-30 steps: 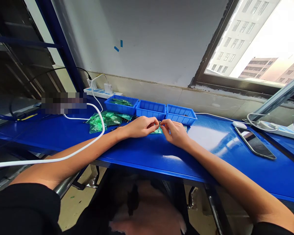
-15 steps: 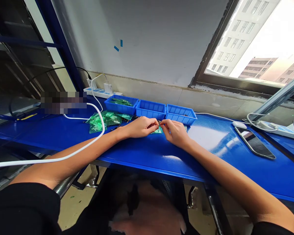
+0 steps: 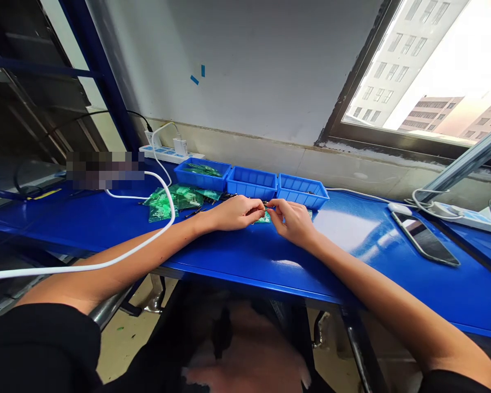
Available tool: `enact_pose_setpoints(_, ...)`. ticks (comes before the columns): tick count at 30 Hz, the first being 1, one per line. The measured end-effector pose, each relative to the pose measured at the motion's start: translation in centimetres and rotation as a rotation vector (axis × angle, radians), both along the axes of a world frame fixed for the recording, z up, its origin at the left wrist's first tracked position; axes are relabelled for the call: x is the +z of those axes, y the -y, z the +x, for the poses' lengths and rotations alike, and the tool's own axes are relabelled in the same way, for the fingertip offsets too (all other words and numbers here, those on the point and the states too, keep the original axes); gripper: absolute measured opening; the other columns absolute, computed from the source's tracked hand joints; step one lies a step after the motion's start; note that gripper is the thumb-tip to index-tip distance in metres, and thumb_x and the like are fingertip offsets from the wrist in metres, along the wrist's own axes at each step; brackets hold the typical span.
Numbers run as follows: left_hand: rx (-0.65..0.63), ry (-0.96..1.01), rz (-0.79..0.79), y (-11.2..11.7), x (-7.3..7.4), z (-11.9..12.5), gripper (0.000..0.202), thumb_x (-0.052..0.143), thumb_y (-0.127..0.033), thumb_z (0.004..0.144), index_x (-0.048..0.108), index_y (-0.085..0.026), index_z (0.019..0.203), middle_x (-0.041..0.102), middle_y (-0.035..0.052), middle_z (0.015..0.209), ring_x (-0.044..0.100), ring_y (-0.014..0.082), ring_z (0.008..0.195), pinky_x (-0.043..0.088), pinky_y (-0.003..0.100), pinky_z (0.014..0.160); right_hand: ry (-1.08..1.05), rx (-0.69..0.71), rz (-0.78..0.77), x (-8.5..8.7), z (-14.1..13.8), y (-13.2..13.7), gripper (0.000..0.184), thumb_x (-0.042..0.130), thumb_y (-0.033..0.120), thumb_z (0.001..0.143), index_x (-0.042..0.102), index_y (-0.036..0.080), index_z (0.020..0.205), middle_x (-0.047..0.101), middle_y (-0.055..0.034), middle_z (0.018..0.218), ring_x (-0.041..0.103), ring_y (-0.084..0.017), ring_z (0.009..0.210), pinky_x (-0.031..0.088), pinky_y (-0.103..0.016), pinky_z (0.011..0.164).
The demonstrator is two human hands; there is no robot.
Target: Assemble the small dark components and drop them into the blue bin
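Two hands work close together, thumb and fingers narrowed; the left hand (image 3: 237, 212) and the right hand (image 3: 291, 219) seem to pinch one small piece (image 3: 265, 204) between their fingertips, too small to identify; the step in hand looks like fine two-handed fingertip work, and I judge that the next move calls for light, steady pinches and small finger turns; just beneath the fingertips shows some green material (image 3: 264, 218); beyond the hands stand three blue bins (image 3: 251, 188) in a row; left of the left hand lie green bags (image 3: 161, 206); well right of the right hand rests a phone (image 3: 426, 238).
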State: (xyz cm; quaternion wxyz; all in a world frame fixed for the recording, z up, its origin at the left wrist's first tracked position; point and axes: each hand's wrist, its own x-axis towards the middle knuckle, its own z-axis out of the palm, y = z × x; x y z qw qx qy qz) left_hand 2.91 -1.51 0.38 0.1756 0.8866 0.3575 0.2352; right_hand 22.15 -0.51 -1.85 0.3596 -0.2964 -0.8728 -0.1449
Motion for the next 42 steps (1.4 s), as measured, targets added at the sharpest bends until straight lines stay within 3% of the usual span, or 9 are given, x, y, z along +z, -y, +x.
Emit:
enact_pose_setpoints(16, -0.018, -0.04, -0.002, -0.02, 0.1, 0.0, 0.025, 0.039, -0.028, 0.089, 0.059, -0.015, 0.083, 0.063, 0.0013, 0.067, 0.054, 0.0118, 0.058, 0.037, 0.022, 0.056, 0.045, 0.007, 0.07, -0.12, -0.12, 0.04, 0.019, 0.04, 0.018, 0.087, 0.059, 0.018, 0.083, 0.067, -0.0018, 0.063, 0.061, -0.013, 0.056, 0.039, -0.023, 0.056)
enact_pose_setpoints(24, -0.034, -0.078, 0.011, -0.11, -0.03, 0.02, 0.023, 0.04, -0.025, 0.088, 0.058, -0.015, 0.08, 0.062, 0.0001, 0.065, 0.053, 0.0115, 0.056, 0.036, 0.022, 0.057, 0.111, -0.035, 0.017, -0.58, -0.04, -0.11, 0.02, 0.039, 0.02, 0.089, 0.059, 0.018, 0.085, 0.068, -0.0037, 0.069, 0.061, -0.014, 0.061, 0.039, -0.023, 0.058)
enact_pose_setpoints(42, -0.044, -0.112, 0.001, -0.19, 0.16, 0.06, 0.025, 0.036, -0.023, 0.09, 0.057, -0.015, 0.078, 0.062, 0.0, 0.067, 0.055, 0.0114, 0.06, 0.037, 0.021, 0.06, 0.095, 0.079, 0.088, -0.25, 0.04, -0.21, 0.02, 0.038, 0.02, 0.09, 0.058, 0.017, 0.086, 0.066, -0.0008, 0.063, 0.058, -0.012, 0.054, 0.038, -0.022, 0.055)
